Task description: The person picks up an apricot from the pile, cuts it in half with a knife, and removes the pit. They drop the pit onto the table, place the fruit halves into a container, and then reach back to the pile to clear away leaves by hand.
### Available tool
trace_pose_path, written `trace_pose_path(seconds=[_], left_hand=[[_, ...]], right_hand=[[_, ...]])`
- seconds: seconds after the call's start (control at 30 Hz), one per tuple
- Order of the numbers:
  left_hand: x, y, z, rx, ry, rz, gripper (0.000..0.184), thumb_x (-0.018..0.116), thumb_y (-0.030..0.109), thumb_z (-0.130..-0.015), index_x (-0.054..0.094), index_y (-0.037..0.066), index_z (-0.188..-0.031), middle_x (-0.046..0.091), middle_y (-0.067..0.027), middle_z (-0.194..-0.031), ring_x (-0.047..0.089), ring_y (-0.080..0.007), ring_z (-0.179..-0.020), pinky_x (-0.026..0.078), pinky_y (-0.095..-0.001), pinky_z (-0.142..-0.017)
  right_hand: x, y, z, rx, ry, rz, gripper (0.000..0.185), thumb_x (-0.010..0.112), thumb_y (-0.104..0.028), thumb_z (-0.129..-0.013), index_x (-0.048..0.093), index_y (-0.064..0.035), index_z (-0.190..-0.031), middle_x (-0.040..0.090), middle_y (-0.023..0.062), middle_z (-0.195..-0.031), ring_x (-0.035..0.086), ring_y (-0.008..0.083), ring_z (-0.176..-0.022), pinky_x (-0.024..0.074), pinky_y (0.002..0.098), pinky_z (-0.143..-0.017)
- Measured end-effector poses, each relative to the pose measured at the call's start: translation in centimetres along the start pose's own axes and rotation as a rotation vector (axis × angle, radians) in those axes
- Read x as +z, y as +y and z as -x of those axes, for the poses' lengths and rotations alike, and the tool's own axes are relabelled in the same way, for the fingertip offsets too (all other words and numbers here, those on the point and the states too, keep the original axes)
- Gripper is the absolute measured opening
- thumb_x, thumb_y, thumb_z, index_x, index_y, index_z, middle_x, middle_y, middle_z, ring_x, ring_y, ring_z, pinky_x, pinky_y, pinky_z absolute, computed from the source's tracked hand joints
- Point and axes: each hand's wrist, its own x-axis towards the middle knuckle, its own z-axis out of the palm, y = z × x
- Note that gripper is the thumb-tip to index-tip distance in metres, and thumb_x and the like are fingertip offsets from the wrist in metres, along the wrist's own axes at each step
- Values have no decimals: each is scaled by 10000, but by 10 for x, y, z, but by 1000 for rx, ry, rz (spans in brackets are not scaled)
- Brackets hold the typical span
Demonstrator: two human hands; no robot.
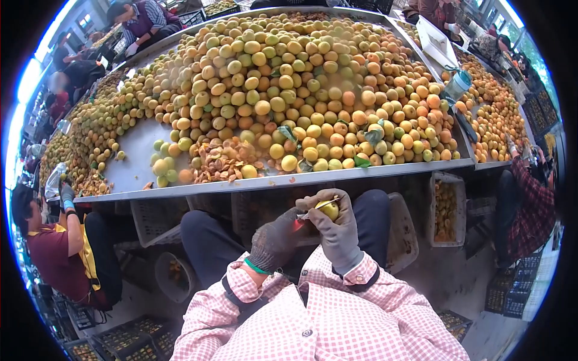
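Both my hands are gloved and close together above my lap, just below the table edge. On the left, my left hand [276, 239], in a dark glove with a green band at the wrist, is closed round a small tool [298, 223] with a red part. My right hand [338, 231], in a grey glove, holds a yellow-green fruit [328, 209] between thumb and fingers. The tool's tip reaches the fruit. Beyond my hands, a large heap of yellow and orange fruit [271, 90] covers much of the metal table [141, 147]. Brown-orange peelings or pieces [223, 161] lie near its front edge.
A white crate with fruit [447, 210] stands under the table at the right, a grey crate [158, 216] at the left, a round bucket [174, 278] below it. Co-workers sit at the left [63, 259] and right [531, 210]; others work across the table. A bottle [457, 85] stands on the divider.
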Motion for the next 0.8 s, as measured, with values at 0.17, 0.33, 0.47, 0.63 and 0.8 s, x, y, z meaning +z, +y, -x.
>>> trace_pose_path(seconds=[0.17,0.33,0.47,0.63,0.8], left_hand=[[9,-1,6,137,-117,501,487,707,373,-790,500,92,-1130,632,-192,-978,634,-371,-916,503,-423,-751],[-10,-1,3,133,-173,481,471,702,336,-803,483,87,-1137,622,-206,-982,615,-399,-927,500,-433,-743],[-15,-6,8,195,-165,315,476,684,320,-825,469,98,-1188,625,-210,-970,606,-414,-891,502,-436,-710],[-14,-14,19,222,-159,390,427,676,299,-834,513,101,-1175,632,-199,-963,613,-403,-865,505,-426,-695],[-18,-7,23,193,-173,446,357,674,266,-837,566,96,-1131,633,-197,-957,614,-397,-869,506,-413,-706]], right_hand=[[-6,-1,-1,-47,-104,45,296,586,72,-846,478,-67,-1085,587,91,-1081,564,229,-1121,503,311,-904],[-8,-16,5,41,-111,51,392,654,87,-787,482,-53,-1109,600,109,-1092,582,150,-1037,494,251,-858],[-7,-18,10,83,-193,-25,463,670,79,-781,462,-59,-1171,611,127,-1075,601,155,-989,505,245,-832],[-3,-18,12,111,-221,-82,490,652,113,-773,455,-71,-1182,602,129,-1084,598,181,-1021,513,268,-849],[-4,-15,12,120,-259,-90,517,639,138,-764,448,-75,-1195,594,127,-1092,592,204,-1051,508,304,-892]])
